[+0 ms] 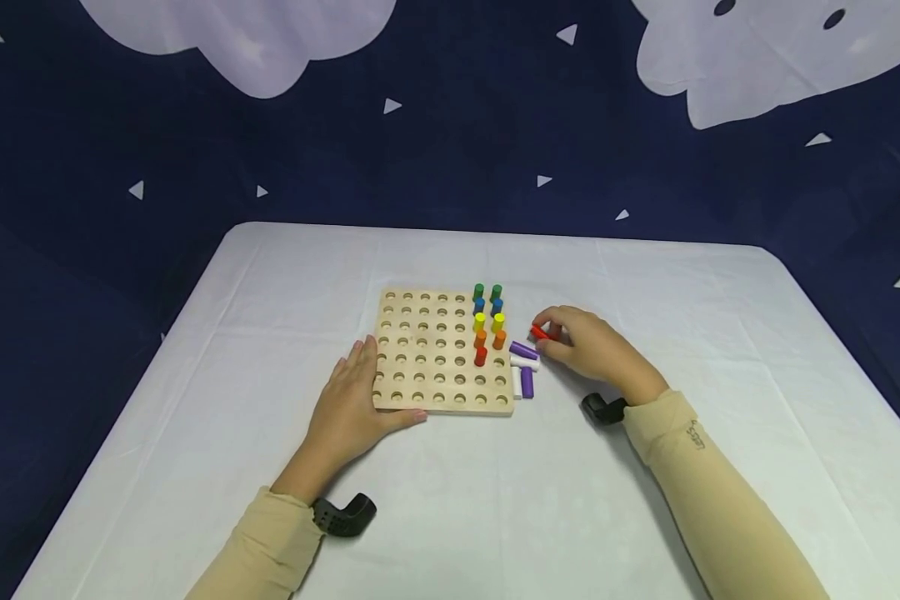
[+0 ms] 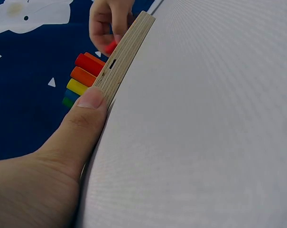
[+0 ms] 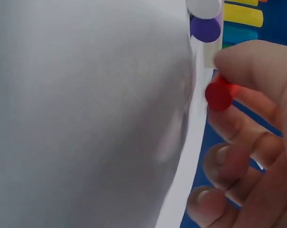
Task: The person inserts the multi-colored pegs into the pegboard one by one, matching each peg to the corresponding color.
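A wooden pegboard (image 1: pixel 427 354) lies on the white table, with green, blue, yellow, orange and red pegs (image 1: pixel 487 323) standing in its two right columns. My left hand (image 1: pixel 352 400) rests flat on the board's left front corner, thumb (image 2: pixel 86 107) against its edge (image 2: pixel 124 52). My right hand (image 1: pixel 581 342) is just right of the board and pinches a red peg (image 1: pixel 540 332) between thumb and fingers; the right wrist view shows that red peg (image 3: pixel 220 95) end-on. Loose purple and white pegs (image 1: pixel 525 367) lie beside the board's right edge.
The table (image 1: pixel 495 500) is covered in a white cloth, and a dark blue backdrop with white shapes hangs behind and around it. Black wrist-camera mounts (image 1: pixel 603 408) sit at both forearms.
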Motion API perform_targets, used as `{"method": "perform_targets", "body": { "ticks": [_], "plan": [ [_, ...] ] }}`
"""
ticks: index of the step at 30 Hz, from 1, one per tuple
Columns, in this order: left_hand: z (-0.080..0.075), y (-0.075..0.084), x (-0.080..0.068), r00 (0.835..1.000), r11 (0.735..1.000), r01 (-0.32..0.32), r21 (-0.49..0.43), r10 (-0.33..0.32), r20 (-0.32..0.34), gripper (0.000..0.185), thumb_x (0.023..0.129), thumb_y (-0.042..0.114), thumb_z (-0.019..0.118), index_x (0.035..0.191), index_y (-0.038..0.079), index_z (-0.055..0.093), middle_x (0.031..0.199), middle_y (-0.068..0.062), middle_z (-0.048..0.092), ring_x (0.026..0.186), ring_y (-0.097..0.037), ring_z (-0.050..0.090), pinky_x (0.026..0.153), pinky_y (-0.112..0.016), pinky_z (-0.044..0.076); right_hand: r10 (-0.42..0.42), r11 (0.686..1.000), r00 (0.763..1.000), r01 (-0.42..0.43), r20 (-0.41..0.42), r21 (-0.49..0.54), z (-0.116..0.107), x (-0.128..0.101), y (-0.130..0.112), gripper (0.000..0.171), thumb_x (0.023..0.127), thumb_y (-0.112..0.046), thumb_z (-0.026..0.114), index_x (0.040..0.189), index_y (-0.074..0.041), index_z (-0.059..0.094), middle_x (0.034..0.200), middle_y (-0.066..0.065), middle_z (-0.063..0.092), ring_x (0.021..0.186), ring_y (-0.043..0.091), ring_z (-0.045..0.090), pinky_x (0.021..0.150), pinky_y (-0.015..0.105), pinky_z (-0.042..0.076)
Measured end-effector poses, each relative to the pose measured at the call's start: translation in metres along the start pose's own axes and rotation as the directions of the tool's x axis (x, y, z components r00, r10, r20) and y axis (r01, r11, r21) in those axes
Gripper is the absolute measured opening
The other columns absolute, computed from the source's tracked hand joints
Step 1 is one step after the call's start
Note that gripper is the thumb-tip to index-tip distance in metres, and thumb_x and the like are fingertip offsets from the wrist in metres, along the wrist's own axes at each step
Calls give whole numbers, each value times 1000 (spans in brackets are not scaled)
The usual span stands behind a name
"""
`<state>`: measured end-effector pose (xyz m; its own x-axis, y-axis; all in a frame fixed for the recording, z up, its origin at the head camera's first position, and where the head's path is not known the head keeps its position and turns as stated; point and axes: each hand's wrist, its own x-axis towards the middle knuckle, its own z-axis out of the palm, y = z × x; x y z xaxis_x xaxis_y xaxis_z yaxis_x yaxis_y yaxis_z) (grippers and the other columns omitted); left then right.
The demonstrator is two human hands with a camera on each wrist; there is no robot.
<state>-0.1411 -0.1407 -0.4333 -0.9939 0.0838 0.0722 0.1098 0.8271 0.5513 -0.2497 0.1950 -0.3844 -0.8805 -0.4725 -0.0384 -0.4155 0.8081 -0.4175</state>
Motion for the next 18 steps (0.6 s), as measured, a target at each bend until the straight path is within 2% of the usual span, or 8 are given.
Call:
{"method": "perform_targets", "body": {
  "ticks": [6, 11, 18],
  "plan": [
    [0, 0, 0, 1000, 1000, 0, -6, 0, -5, 137, 65, 69, 80, 157, -5, 10, 164, -21, 16, 155, -34, 14, 128, -48, 10, 4, 991, 997, 7, -81, 135, 0, -5, -6, 28, 94, -23, 69, 118, -16, 57, 97, 3, 64, 67, 19, 49, 59, 29, 43],
    [-1, 0, -1, 1000, 1000, 0, -5, 0, -3, 137, 66, 69, 80, 157, -5, 9, 164, -21, 16, 155, -33, 14, 128, -48, 10, -14, 974, 995, 36, -96, 224, 2, -9, -15, 27, 92, -19, 71, 116, -17, 57, 102, 4, 68, 59, 17, 47, 52, 25, 41],
    [-1, 0, -1, 1000, 1000, 0, -1, 0, -5, 136, 66, 68, 80, 157, -5, 10, 164, -21, 17, 154, -34, 14, 128, -48, 11, -56, 968, 995, 75, -84, 238, 10, -10, -34, 24, 89, -21, 75, 110, -20, 63, 103, 0, 75, 57, 16, 49, 52, 26, 41]
  ]
}}
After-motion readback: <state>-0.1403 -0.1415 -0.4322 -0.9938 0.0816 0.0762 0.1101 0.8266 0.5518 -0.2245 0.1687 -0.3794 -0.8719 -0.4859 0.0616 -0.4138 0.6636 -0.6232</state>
